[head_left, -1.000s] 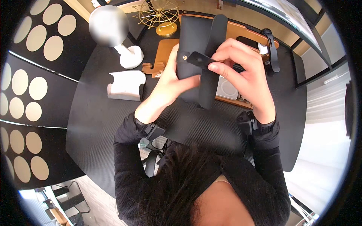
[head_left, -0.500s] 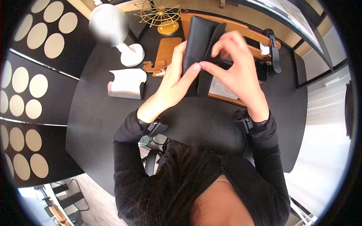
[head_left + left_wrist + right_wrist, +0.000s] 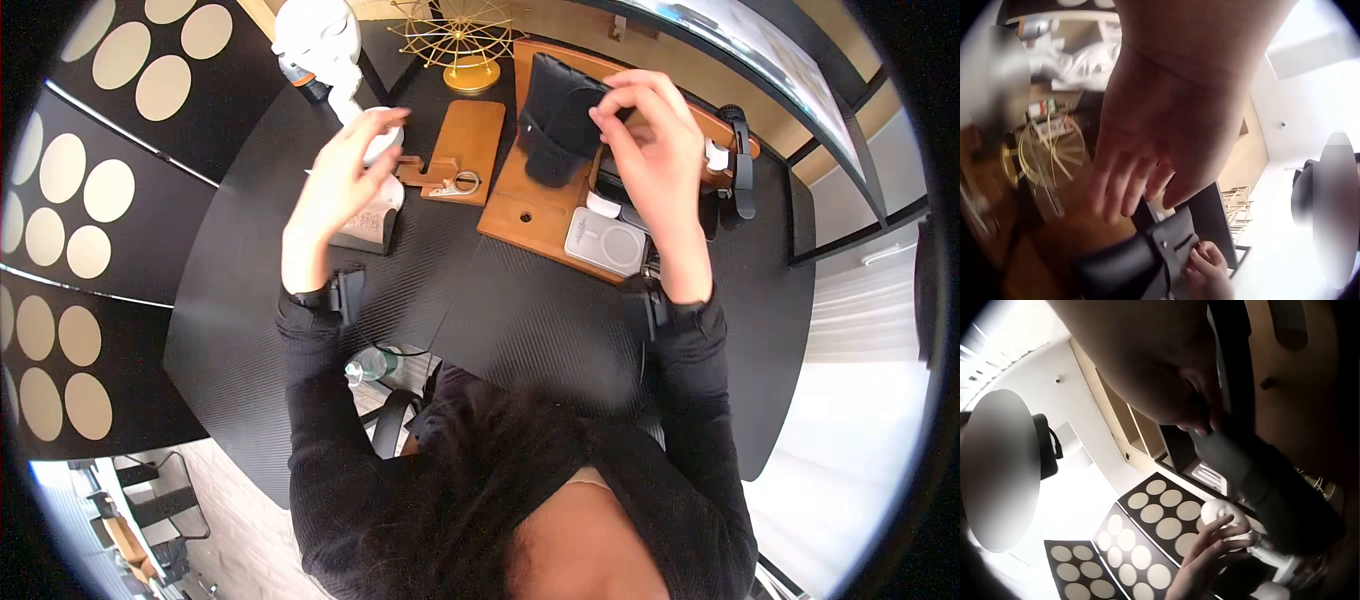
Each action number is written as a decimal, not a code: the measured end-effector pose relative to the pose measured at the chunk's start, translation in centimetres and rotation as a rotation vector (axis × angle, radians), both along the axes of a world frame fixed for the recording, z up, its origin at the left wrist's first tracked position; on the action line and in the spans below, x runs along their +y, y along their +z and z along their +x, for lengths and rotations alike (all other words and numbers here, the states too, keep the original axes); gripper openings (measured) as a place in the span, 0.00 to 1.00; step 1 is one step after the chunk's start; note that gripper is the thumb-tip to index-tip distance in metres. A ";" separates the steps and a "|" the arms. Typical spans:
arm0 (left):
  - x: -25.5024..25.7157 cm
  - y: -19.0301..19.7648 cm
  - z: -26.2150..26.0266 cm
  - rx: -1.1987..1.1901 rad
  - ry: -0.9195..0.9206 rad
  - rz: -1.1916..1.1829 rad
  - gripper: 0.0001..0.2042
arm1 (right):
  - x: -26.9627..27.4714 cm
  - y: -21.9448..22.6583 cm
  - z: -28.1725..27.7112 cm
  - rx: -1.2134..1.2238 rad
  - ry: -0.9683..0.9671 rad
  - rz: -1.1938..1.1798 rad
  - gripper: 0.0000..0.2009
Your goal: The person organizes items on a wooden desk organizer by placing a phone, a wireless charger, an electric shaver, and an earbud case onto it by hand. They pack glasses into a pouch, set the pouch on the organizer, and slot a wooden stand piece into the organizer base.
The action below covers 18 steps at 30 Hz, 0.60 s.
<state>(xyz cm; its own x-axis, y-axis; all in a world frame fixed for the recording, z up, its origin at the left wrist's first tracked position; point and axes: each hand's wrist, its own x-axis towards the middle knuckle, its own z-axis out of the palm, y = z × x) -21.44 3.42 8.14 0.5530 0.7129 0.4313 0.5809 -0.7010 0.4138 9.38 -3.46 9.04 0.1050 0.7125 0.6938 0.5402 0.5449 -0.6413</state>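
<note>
**One hand holds the black pouch, the other hand is free**

A person in black sleeves leans over a dark desk (image 3: 520, 320). Near the person's chest, the desk top is plain and black.

A bit farther, on the right, a white square pad (image 3: 607, 243) lies on a brown wooden tray (image 3: 520, 215). The left hand (image 3: 345, 175) is up in the air on the left side. Its fingers are loose and spread, and it holds nothing. Under it sits a white holder (image 3: 375, 225).

Farther still, the right hand (image 3: 650, 135) pinches the top of a black pouch (image 3: 555, 120). The pouch hangs over the far part of the wooden tray, and I cannot tell if it touches the tray. A small wooden stand (image 3: 462, 150) sits between the two hands.

At the far edge are a gold wire wheel (image 3: 460, 35) and a white head shape (image 3: 318, 38). A black strap (image 3: 740, 150) lies far right.
</note>
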 end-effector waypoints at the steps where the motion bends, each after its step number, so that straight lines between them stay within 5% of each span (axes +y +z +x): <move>1: 0.6 -0.7 -1.5 0.002 0.000 0.001 0.19 | 1.0 -0.7 0.1 -0.068 -0.049 0.055 0.05; 4: 2.4 -5.4 -6.2 0.206 0.150 -0.051 0.21 | 3.6 -2.9 -0.2 -0.145 -0.124 0.128 0.07; 10: -3.0 -4.2 -7.0 0.389 0.207 -0.025 0.21 | 3.8 -3.1 0.6 -0.335 -0.220 0.152 0.08; 12: -3.8 -3.5 -7.6 0.312 0.248 -0.363 0.22 | 3.7 -3.2 0.5 -0.373 -0.245 0.186 0.08; 14: -4.0 -4.6 -8.2 0.250 0.225 -0.346 0.25 | 3.6 -3.5 0.2 -0.378 -0.252 0.159 0.09; 16: -3.9 -6.0 -8.6 0.390 0.221 -0.069 0.30 | 3.7 -3.5 0.3 -0.403 -0.264 0.194 0.09; 18: -2.8 -6.9 -8.3 0.476 0.232 -0.106 0.33 | 3.6 -3.6 0.3 -0.401 -0.267 0.171 0.09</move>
